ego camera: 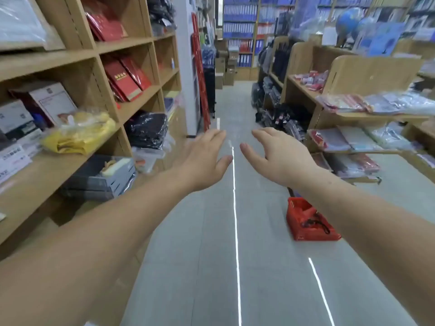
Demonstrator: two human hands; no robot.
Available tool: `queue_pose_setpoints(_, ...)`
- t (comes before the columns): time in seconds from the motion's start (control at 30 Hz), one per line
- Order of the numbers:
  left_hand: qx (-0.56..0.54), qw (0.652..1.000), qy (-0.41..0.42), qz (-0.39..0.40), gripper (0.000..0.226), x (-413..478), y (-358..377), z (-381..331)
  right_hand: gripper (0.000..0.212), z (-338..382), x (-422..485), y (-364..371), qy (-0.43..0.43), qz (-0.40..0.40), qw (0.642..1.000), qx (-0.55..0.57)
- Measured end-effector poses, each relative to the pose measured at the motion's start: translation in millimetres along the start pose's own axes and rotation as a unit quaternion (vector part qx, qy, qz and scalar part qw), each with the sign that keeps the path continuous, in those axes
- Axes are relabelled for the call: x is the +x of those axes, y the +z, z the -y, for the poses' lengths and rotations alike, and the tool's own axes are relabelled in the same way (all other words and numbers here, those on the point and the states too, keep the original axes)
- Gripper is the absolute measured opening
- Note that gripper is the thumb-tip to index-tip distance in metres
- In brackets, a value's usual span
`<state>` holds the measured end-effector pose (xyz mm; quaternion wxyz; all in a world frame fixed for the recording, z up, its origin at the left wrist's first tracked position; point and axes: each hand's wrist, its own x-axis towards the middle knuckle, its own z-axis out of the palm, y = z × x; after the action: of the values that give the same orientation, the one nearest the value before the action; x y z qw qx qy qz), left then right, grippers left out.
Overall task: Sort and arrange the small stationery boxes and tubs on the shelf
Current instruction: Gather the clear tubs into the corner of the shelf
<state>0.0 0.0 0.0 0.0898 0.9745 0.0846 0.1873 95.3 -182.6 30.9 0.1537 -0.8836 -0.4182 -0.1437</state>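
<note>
Both my arms reach out over the aisle floor (211, 231), and neither hand holds anything. My left hand (207, 158) hangs up and to the left of the red basket (308, 220). My right hand (277, 156) hangs just above the basket and a little beyond it. The fingers (263, 133) of both hands are loosely spread and slightly bent, touching nothing, with the thumbs near each other but apart.

The stationery I am meant to sort sits well to the left of the basket, across the aisle, on the wooden shelf unit (110, 45). White and grey boxes (16, 121) lean there in an uneven row beside a yellow bagged bundle (80, 135). One level lower a grey tray (101, 177) lies askew, with what looks like a clear tub (147, 158) next to it, though blur keeps me from being sure.

I judge the task barely begun: nothing on that side looks squared up or grouped, and I am facing down the aisle, not at the shelf. Nearly all the sorting remains, and first I must turn left and take hold of a box.
</note>
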Motion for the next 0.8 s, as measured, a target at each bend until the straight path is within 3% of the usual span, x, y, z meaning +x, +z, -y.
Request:
queue_pose_setpoints(0.17, -0.063, 0.988, -0.103, 0.100, 0.061, -33, 91, 34, 0.049, -22, -4, 93, 0.034, 0.075, 0.996, 0.031)
queue_pose_setpoints(0.37, -0.102, 0.967, -0.162, 0.169, 0.057, -38, 172, 91, 0.050, -32, 23, 189, 0.101, 0.173, 0.977, 0.068)
queue_pose_setpoints(0.8, -0.155, 0.929, -0.203, 0.267, 0.057, 110, 271, 225, 0.042, -79, 182, 314, 0.184, 0.242, 0.950, 0.064)
